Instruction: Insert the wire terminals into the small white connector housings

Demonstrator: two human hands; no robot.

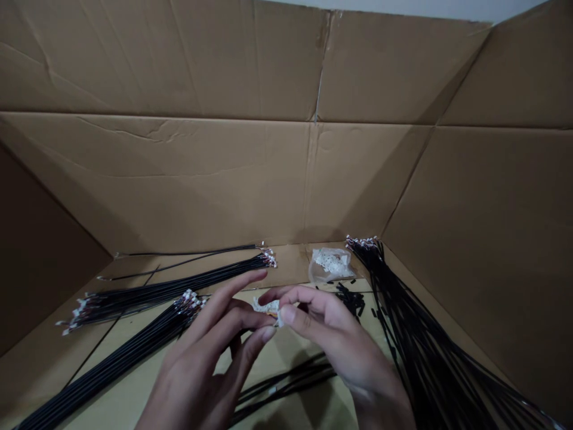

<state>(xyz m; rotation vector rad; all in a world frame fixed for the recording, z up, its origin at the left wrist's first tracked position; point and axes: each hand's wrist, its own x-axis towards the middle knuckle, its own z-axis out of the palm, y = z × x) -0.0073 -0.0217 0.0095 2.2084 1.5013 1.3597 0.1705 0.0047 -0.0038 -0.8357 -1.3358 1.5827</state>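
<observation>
Both hands meet near the middle of the head view. Between the right thumb and fingers sits a small white connector [280,317], pinched by my right hand [324,319]. My left hand [219,340] pinches thumb against fingers right beside it, on what seem to be thin wires [272,314], one of them orange; the rest of them is hidden. Behind the fingertips lies a little heap of white connectors [259,304]. Several black cables [286,382] run across the surface under the hands.
Bundles of black cables with white ends lie at left [120,349], back left [170,283] and right [416,316]. A clear bag [333,264] of white pieces sits at the back, near short black tubes [351,298]. Cardboard walls [224,179] enclose the surface.
</observation>
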